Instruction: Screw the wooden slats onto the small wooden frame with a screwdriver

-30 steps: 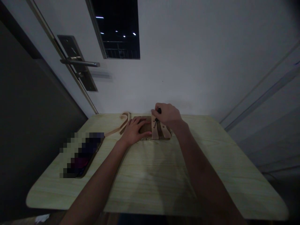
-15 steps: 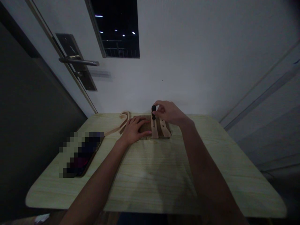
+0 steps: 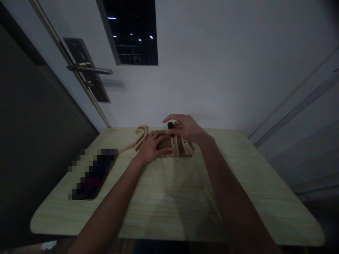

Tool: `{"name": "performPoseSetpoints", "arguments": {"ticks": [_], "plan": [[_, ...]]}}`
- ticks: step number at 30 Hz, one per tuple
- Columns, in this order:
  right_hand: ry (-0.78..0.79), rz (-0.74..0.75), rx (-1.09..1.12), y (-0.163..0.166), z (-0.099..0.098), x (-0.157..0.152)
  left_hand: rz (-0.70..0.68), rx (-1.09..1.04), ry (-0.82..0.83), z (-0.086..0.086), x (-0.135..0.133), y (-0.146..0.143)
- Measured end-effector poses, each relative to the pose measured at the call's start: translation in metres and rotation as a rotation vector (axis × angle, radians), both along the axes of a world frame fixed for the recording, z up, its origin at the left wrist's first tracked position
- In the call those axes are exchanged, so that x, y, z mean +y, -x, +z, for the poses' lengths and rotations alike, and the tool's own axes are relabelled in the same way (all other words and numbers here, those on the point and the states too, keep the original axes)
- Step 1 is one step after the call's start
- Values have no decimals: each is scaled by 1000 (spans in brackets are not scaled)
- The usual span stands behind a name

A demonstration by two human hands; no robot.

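Holding screwdriver [image 3: 170,126] loosely at tan strap [image 3: 175,150]: R hand [image 3: 190,127] (index raised). L hand [image 3: 151,149], fingers spread, on brown board [image 3: 164,144], nr far edge, pale tbl [image 3: 150,197]. Behind: white door [image 3: 201,53] w/ handle [image 3: 96,71], dk window [image 3: 132,21].

Left hand [image 3: 151,148] spread across the brown board [image 3: 164,144], and here's the right hand [image 3: 187,127], pinching the black-handled screwdriver [image 3: 170,125], forefinger extended, shaft down at the left tan strap [image 3: 175,150]; a phone [image 3: 99,173] lies leftward on the worktop [image 3: 159,201].
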State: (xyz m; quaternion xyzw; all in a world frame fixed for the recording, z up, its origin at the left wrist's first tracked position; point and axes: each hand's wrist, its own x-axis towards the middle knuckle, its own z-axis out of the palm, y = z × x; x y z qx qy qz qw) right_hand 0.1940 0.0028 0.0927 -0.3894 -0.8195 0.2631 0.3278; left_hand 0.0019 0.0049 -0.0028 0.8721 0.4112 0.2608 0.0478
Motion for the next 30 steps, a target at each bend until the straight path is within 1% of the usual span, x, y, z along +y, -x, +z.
{"name": "performPoseSetpoints", "arguments": {"ticks": [2,3,4,7,8,9,10,14,17,19,23,28,30], "plan": [[-28,8,-21,2,0,1,-2,0,1,0,0,0],[-55,-13,-45,3,0,2,1,0,2,0,0,0],[-88,-54,-75,3,0,2,5,1,5,0,0,0],[-190,-251,-158,1,-2,5,13,9,23,2,-2,0],[-208,-292,-170,0,-2,6,13,11,30,3,-2,0],[-216,-297,-166,0,-3,6,14,14,34,3,-2,0],[-213,-268,-146,-1,-3,6,15,17,36,3,-2,0],[-180,-65,-37,-3,-2,4,14,19,29,3,-1,0],[-138,11,-31,-5,2,2,13,11,30,3,-1,0],[-106,24,-39,-7,6,0,14,14,38,3,-1,0],[-88,-14,-89,-13,10,-3,15,17,48,5,-2,-1],[-58,18,-91,-17,10,-3,17,9,47,5,-3,-1],[-70,4,-94,-16,8,-2,18,11,45,5,-3,-1]]}}
